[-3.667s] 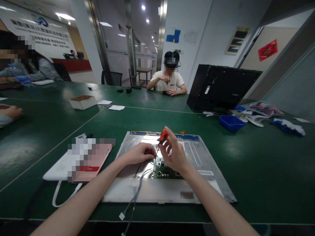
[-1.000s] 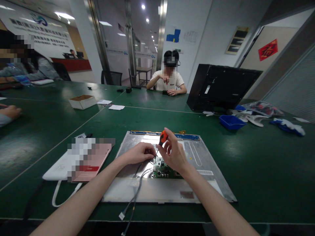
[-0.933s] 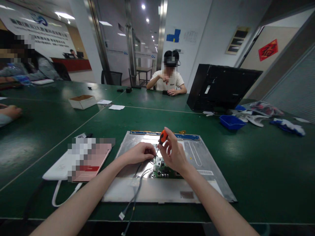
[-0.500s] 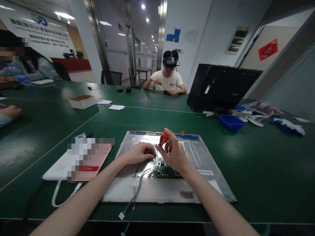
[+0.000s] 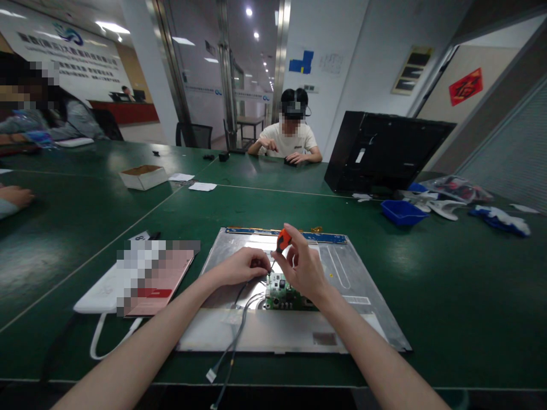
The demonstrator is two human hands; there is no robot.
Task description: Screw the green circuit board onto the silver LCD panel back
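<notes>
My right hand (image 5: 302, 265) is closed around the orange and black handle of a screwdriver (image 5: 282, 240). Its thin shaft slants down to the upper left corner of a green circuit board (image 5: 282, 293). My left hand (image 5: 245, 265) is pinched close by the shaft's tip at that corner; what its fingertips hold, if anything, is hidden. Beneath both hands lies a flat metal display panel (image 5: 363, 302) with a blue strip along its far edge. Dark cables (image 5: 243, 330) run from the board over the panel's front edge, ending in white connectors.
Left of the panel lie a white device (image 5: 100, 290) and a pink one (image 5: 171, 279) with a white cable. A black monitor (image 5: 384, 154) and a blue tray (image 5: 404, 212) are at right. An open box (image 5: 143, 177) stands farther left. A person (image 5: 294, 136) sits opposite.
The orange handle has turned slightly in my right hand. My left hand, the board and the panel stay in place.
</notes>
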